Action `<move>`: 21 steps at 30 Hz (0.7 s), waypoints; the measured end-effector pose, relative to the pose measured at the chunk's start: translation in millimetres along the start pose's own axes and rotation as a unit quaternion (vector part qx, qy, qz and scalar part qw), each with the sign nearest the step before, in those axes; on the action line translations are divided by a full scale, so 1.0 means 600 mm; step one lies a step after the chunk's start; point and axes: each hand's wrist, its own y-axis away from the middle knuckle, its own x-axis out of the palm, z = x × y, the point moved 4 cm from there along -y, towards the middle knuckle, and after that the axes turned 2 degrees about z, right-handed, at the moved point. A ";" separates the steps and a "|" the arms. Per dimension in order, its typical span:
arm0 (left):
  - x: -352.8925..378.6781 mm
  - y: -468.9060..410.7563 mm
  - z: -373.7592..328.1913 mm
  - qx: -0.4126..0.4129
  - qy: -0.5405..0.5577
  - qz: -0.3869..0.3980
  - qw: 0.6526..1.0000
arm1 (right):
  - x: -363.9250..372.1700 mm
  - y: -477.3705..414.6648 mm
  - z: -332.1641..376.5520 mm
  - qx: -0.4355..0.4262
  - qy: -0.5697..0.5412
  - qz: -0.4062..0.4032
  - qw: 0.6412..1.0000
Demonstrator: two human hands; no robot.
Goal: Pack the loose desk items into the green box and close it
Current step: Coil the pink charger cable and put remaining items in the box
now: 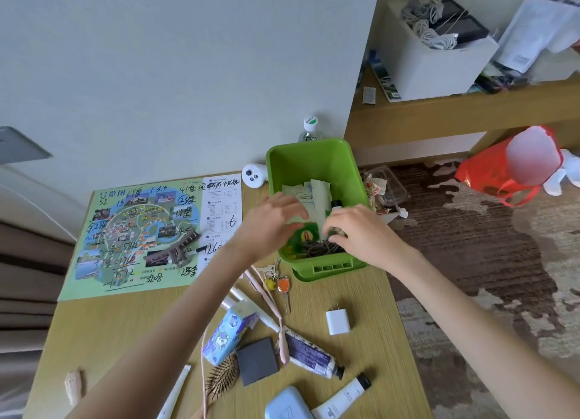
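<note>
The open green box (309, 161) stands at the desk's far right edge, with folded papers (317, 198), a small dark-capped bottle and a coil of dark cord (320, 248) inside. Both hands reach into it. My left hand (273, 222) rests on the papers with fingers spread. My right hand (354, 231) is curled over the dark cord, fingertips touching it. Loose on the desk nearer me lie keys (279, 282), a white charger plug (337, 321), a tissue pack (227, 335), a dark square (257, 360), two tubes (314, 356) and a hairbrush (221, 381).
A large map sheet (138, 236) with a hair clip and pen on it covers the desk's left. A white round device (255, 175) and a bottle (309, 129) stand behind the box. A snack container (384, 192) sits to its right. A blue case (287, 404) lies at the near edge.
</note>
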 end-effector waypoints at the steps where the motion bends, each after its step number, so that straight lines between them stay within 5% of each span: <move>1: -0.014 0.016 0.004 -0.014 0.013 -0.032 0.999 | 0.000 0.007 0.013 -0.009 -0.022 -0.029 0.999; 5: -0.038 0.108 0.029 -0.116 0.074 -0.124 0.983 | 0.016 0.044 0.072 -0.054 -0.028 -0.160 0.985; 8: -0.012 0.193 0.044 -0.204 0.095 -0.112 0.968 | 0.055 0.074 0.108 -0.086 -0.032 -0.180 0.979; 15: 0.104 0.337 0.036 -0.317 0.060 0.133 0.937 | 0.215 0.124 0.094 -0.016 -0.053 0.024 0.998; 18: 0.117 0.346 0.029 -0.304 -0.005 0.101 0.947 | 0.263 0.138 0.095 0.018 -0.037 0.080 0.996; 21: 0.103 0.344 0.035 -0.345 0.044 0.043 0.936 | 0.303 0.149 0.108 0.048 -0.001 0.130 0.990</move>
